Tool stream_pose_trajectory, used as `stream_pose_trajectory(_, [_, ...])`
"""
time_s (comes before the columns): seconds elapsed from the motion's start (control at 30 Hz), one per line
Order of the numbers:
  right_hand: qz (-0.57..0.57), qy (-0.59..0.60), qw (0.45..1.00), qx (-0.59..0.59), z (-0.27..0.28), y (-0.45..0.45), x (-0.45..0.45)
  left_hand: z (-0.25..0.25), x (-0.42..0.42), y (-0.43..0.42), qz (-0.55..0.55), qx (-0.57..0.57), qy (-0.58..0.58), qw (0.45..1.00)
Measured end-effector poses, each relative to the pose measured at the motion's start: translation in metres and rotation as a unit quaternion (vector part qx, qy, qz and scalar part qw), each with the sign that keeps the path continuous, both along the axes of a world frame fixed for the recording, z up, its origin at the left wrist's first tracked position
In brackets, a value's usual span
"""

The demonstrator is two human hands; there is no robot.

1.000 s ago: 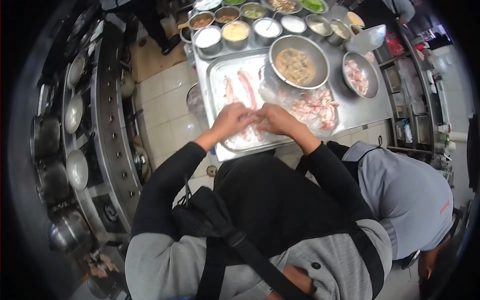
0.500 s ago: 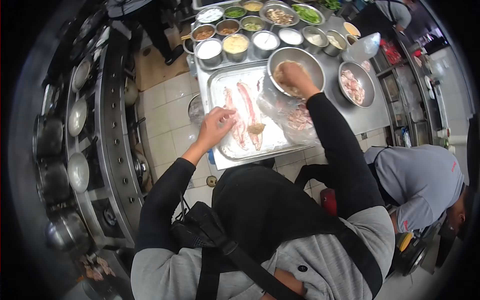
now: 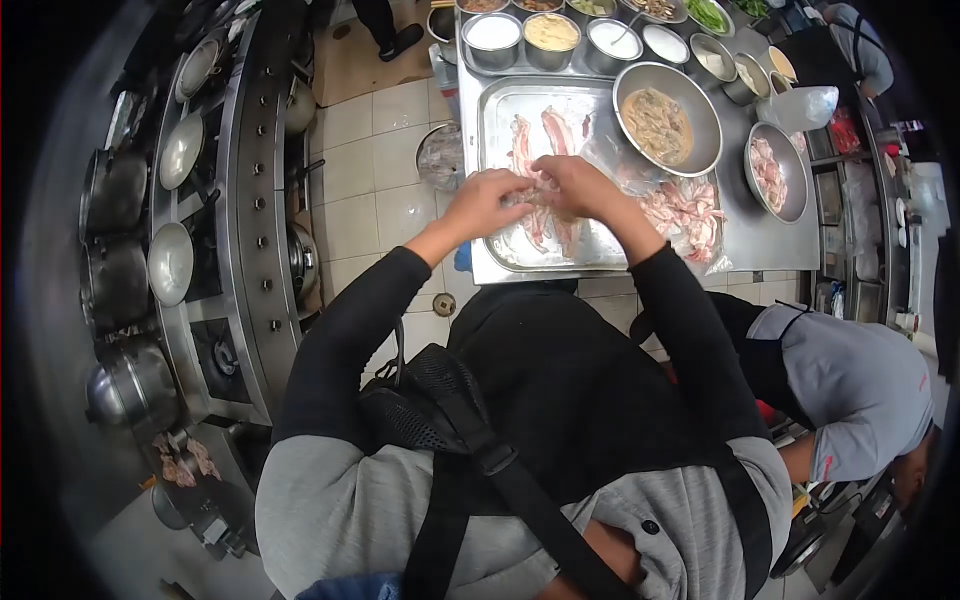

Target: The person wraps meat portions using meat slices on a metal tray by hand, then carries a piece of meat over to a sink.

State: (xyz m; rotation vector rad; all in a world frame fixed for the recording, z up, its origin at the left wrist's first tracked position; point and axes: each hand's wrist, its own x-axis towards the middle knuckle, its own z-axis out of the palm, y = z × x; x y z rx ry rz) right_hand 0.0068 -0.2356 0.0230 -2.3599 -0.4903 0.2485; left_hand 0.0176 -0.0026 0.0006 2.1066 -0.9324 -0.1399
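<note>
Two pale pink meat strips (image 3: 557,130) lie lengthwise in a shallow metal tray (image 3: 487,120). My left hand (image 3: 488,203) reaches in from the left, its fingers and thumb curled around the middle of a strip. From the right, my right hand (image 3: 582,188) bends its fingers down onto the strips, its fingertips almost meeting the left ones. The hands partly cover the meat there, and the lump of filling cannot be made out. Just beyond my right hand stands a steel bowl (image 3: 712,128) of brown wet mixture (image 3: 657,125).
More meat strips lie on a plastic bag (image 3: 690,218) right of the tray. A second bowl of meat (image 3: 768,175) stands farther right. Several ingredient tins (image 3: 552,40) line the back. A stove (image 3: 245,235) runs along the left. A co-worker (image 3: 850,375) bends low at the right.
My right hand has left the mixture bowl and come down to the strips in the tray. My left hand has closed in on the meat. The whole view has shifted.
</note>
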Motion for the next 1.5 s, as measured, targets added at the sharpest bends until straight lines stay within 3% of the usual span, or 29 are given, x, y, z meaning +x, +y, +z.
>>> stream_pose_trajectory(0.03, [-0.026,0.016,0.999,-0.034,0.005,0.006,-0.009,0.001,-0.002,-0.003,0.008,0.042,-0.049,0.998])
stream_pose_trajectory(0.1, [-0.077,0.047,0.991,-0.102,0.015,0.017,-0.032,0.001,-0.001,-0.008,0.015,0.066,-0.031,0.997])
stream_pose_trajectory(0.23, [-0.042,-0.118,0.988,-0.093,-0.028,0.046,-0.069,-0.003,0.002,-0.007,0.024,0.032,-0.045,0.998])
stream_pose_trajectory(0.33, [-0.067,-0.098,0.992,-0.037,-0.011,0.041,-0.047,-0.006,0.006,-0.003,0.010,0.028,-0.062,0.998])
stream_pose_trajectory(0.47, [-0.134,0.062,0.984,0.099,0.013,0.018,0.011,0.002,0.004,-0.001,0.022,0.062,-0.071,0.995])
stream_pose_trajectory(0.57, [-0.194,0.031,0.971,0.135,0.003,0.007,0.036,0.002,0.007,-0.014,0.096,0.110,-0.021,0.989])
stream_pose_trajectory(0.7, [0.056,-0.124,0.990,0.032,0.005,0.001,0.005,0.009,0.018,-0.015,0.169,0.046,0.130,0.976])
stream_pose_trajectory(0.73, [0.086,-0.119,0.989,-0.011,0.001,0.006,-0.004,0.006,0.017,-0.012,0.137,0.012,0.116,0.984])
stream_pose_trajectory(0.8, [0.077,-0.074,0.994,0.033,-0.007,0.011,-0.009,0.000,0.015,-0.001,0.065,-0.053,0.087,0.993])
stream_pose_trajectory(0.9, [0.025,-0.083,0.995,0.045,-0.023,0.011,-0.004,-0.015,0.012,0.000,0.005,-0.060,-0.054,0.997])
stream_pose_trajectory(1.0, [-0.036,-0.031,0.997,0.063,-0.026,0.012,-0.003,-0.024,0.023,-0.010,0.053,-0.024,-0.103,0.993])
stream_pose_trajectory(1.13, [-0.029,-0.110,0.989,0.092,-0.031,0.015,-0.007,-0.014,0.029,-0.014,0.090,0.025,-0.015,0.996])
stream_pose_trajectory(1.23, [-0.055,-0.080,0.993,0.070,-0.024,0.016,-0.014,0.003,0.029,-0.017,0.086,0.083,0.171,0.978])
stream_pose_trajectory(1.37, [-0.018,-0.062,0.997,0.034,-0.015,0.011,-0.038,0.004,0.011,-0.005,0.026,0.141,0.131,0.981])
stream_pose_trajectory(1.5, [-0.030,-0.097,0.994,0.044,-0.029,0.015,-0.026,-0.004,-0.006,0.000,0.082,-0.003,0.033,0.996])
